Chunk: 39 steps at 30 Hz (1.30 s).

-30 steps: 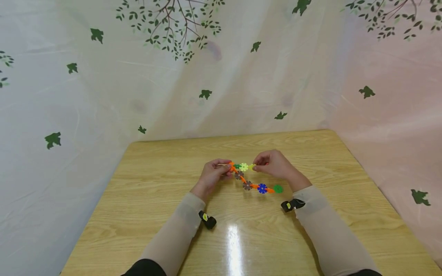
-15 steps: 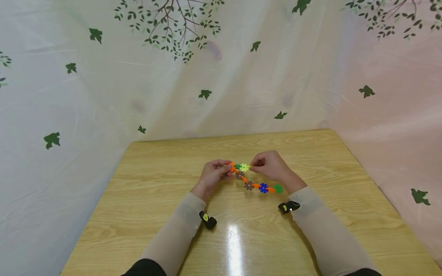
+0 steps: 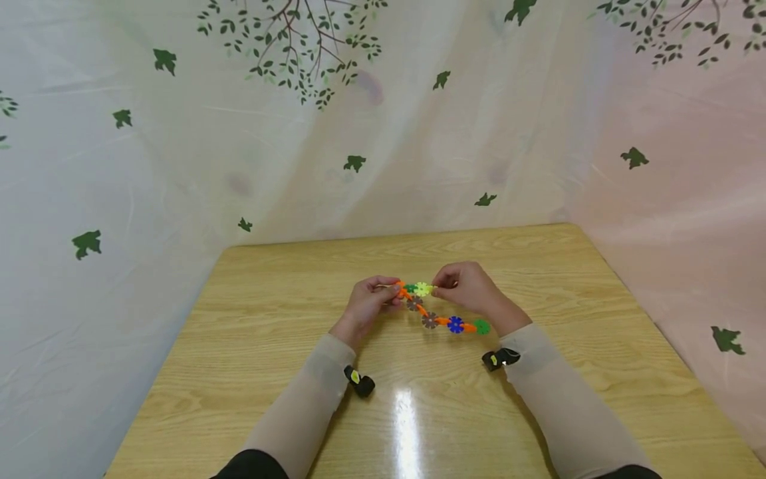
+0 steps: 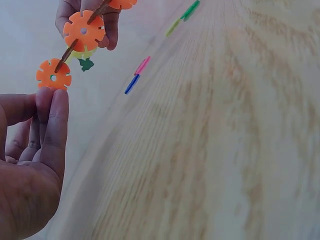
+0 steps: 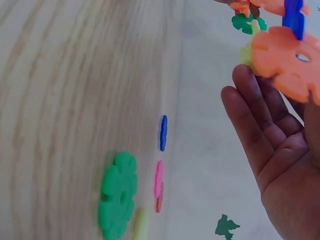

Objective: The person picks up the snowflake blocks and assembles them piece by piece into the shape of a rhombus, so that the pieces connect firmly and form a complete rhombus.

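A chain of slotted snowflake building discs hangs above the table between the two hands. My left hand (image 3: 362, 306) pinches an orange disc (image 4: 54, 75) at the chain's bend. From there one arm runs through a dark green disc to a light yellow disc (image 3: 423, 289). My right hand (image 3: 473, 287) pinches a yellow disc (image 5: 245, 54) beside it, mostly covered by the fingers. The longer arm slopes down through orange and brown discs (image 3: 429, 320) to a blue disc (image 3: 455, 324) and a green end disc (image 3: 482, 326).
Loose discs lie on the wooden table (image 3: 269, 379) in the wrist views: a green disc (image 5: 119, 196), a blue disc (image 5: 163, 133) and a pink disc (image 5: 158, 178) among them. A leaf-printed curtain (image 3: 407, 179) borders the table's back and sides.
My right hand has shifted slightly left, bringing its yellow disc against the light yellow one. My left hand keeps its hold almost in place, and the chain barely sways.
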Available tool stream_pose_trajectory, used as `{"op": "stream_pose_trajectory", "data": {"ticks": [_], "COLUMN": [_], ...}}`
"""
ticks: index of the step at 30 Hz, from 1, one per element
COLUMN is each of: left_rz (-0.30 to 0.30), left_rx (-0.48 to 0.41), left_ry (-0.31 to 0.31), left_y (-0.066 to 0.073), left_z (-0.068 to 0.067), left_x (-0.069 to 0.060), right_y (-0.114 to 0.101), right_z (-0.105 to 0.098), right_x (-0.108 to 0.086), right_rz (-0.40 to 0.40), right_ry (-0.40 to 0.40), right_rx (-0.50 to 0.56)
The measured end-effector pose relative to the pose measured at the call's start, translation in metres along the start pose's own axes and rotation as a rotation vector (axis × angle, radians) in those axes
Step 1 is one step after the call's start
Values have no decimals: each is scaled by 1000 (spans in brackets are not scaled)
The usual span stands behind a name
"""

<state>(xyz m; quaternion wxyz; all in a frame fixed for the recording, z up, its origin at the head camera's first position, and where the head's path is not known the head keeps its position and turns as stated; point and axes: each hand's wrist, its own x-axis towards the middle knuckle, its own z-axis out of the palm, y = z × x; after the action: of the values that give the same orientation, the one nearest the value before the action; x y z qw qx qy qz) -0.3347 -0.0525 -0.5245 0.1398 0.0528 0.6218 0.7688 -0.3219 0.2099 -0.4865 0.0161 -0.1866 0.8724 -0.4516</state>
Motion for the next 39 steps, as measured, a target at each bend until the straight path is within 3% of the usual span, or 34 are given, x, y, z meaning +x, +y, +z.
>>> {"op": "stream_pose_trajectory", "data": {"ticks": [6, 15, 22, 31, 39], "left_rz": [4, 12, 8, 21, 27], "left_rx": [7, 18, 13, 27, 20], "left_ry": [4, 2, 5, -1, -1], "left_y": [1, 0, 2, 4, 4], "left_z": [-1, -3, -2, -3, -3], "left_x": [-1, -1, -2, -3, -3], "right_y": [1, 17, 31, 34, 34], "right_z": [-11, -40, -60, -72, -71], "right_x": [-2, -8, -16, -22, -23], "right_rz": [41, 135, 278, 382, 396], "right_ry": [-65, -44, -92, -231, -253], "right_rx": [-53, -268, -403, -411, -406]}}
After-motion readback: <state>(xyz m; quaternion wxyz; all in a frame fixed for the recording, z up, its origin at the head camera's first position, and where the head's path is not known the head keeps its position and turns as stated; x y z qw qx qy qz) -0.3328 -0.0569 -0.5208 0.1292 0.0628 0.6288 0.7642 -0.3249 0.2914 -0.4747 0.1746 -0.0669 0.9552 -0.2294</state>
